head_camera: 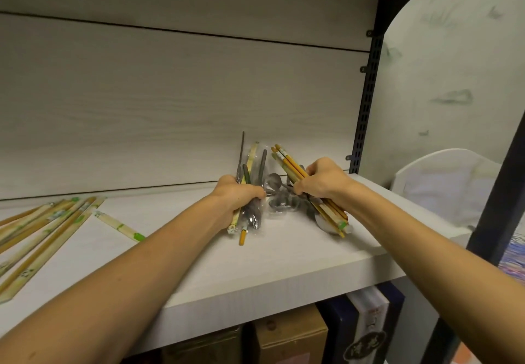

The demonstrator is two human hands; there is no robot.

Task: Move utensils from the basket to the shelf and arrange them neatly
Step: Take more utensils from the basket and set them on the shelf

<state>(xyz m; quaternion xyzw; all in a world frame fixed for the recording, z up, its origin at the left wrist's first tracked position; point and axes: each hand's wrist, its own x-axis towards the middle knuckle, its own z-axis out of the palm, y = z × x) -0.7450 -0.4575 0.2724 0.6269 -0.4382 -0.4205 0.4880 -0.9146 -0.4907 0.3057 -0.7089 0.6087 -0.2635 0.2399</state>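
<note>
Head view: the left hand is fisted round a mixed bundle of wrapped chopsticks and metal cutlery, held upright over the shelf. The right hand grips a slanted sheaf of chopsticks, its lower ends on the shelf. Between the hands lie loose spoons.

Both fistfuls look overfull; easing either grip could let slick wrapped pieces slide out, scatter, or roll off the front edge. More wrapped pairs lie well to the left hand's outer side. No basket is visible.
</note>
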